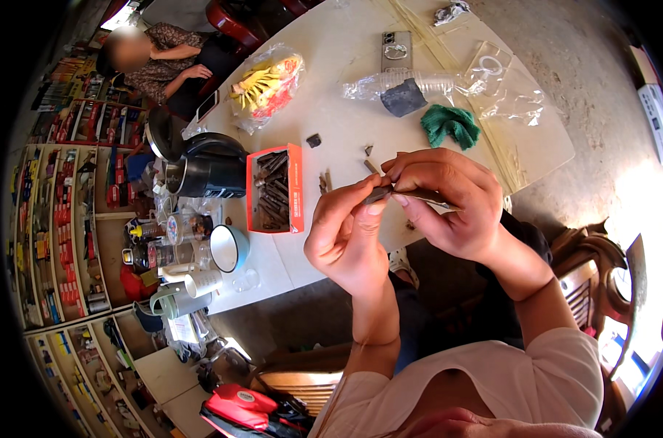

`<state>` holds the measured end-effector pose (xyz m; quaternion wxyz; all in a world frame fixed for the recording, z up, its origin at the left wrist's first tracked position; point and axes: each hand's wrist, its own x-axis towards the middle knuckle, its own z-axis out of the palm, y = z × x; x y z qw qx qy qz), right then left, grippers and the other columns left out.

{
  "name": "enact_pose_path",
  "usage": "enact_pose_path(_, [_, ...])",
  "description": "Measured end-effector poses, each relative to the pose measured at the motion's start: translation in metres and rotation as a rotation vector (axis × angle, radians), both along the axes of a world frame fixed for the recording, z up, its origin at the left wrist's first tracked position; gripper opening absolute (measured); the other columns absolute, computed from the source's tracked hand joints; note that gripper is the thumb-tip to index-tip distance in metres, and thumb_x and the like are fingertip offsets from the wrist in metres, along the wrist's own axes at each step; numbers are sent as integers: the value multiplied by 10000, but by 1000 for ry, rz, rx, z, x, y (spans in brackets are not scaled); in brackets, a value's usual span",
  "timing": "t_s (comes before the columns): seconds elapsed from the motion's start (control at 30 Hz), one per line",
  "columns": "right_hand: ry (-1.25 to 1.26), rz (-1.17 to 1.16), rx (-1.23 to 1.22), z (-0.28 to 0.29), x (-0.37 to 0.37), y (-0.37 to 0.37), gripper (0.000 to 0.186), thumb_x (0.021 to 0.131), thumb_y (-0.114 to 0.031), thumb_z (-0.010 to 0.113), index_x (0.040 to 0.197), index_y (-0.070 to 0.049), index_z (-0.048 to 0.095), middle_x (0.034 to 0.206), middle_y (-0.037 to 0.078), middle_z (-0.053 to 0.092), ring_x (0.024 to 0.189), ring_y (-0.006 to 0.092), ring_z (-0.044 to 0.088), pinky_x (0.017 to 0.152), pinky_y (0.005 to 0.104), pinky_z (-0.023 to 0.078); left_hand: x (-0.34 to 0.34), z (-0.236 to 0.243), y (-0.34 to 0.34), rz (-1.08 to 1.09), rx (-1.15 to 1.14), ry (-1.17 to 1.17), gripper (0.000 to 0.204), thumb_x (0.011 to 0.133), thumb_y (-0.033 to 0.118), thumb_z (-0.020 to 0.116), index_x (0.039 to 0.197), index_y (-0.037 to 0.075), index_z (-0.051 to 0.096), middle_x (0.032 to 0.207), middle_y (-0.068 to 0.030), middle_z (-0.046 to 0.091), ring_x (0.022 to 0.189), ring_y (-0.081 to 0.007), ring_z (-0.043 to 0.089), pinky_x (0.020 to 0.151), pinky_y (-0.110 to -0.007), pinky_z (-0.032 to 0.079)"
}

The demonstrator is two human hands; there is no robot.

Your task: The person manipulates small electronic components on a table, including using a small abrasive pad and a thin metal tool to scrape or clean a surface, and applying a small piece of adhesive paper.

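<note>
Both of my hands are raised over the near edge of the table, fingertips almost meeting. Between them is a thin, dark brown strip [422, 194], stick-like, whose exact kind I cannot make out. My left hand [353, 241] pinches its left end between thumb and fingers. My right hand [452, 197] pinches it farther right, the fingers partly covering it. Just beyond my fingers a short brown stick [371, 166] lies on the table. To the left stands an open orange box [296, 191] filled with several dark brown sticks [275, 186], and a few loose pieces [325, 181] lie beside it.
A green cloth [450, 125], a dark grey block [403, 97], clear plastic packaging [517, 102] and a phone [396, 52] lie on the table [331, 44]. Left are a bag of yellow food [267, 86], a kettle [213, 166] and a bowl [229, 248]. A person [172, 62] sits at the far left.
</note>
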<state>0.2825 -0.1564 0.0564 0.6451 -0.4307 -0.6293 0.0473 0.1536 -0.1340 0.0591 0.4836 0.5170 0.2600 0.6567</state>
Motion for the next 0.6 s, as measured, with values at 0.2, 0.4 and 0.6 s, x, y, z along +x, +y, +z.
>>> enact_pose_path(0.2, [18, 15, -38, 5, 1, -3, 228, 687, 30, 690, 905, -1, 630, 897, 123, 660, 764, 251, 666, 652, 306, 537, 0, -1, 1, -8, -29, -19, 186, 796, -12, 698, 953, -91, 638, 935, -156, 645, 876, -216, 643, 803, -310, 534])
enact_pose_path(0.4, [14, 49, -58, 8, 1, -4, 159, 726, 60, 662, 874, 15, 627, 907, 140, 668, 812, 232, 677, 691, 294, 542, 0, 0, 1, -28, -59, -64, 173, 792, -17, 700, 943, -81, 645, 932, -150, 647, 868, -202, 638, 799, -308, 533])
enact_pose_path(0.6, [50, 61, -75, 7, 0, -4, 156, 731, 66, 658, 876, 19, 627, 914, 141, 667, 820, 236, 679, 690, 291, 542, -2, -2, 2, 32, 4, 49, 183, 789, -12, 705, 947, -81, 644, 934, -148, 649, 857, -199, 637, 796, -306, 529])
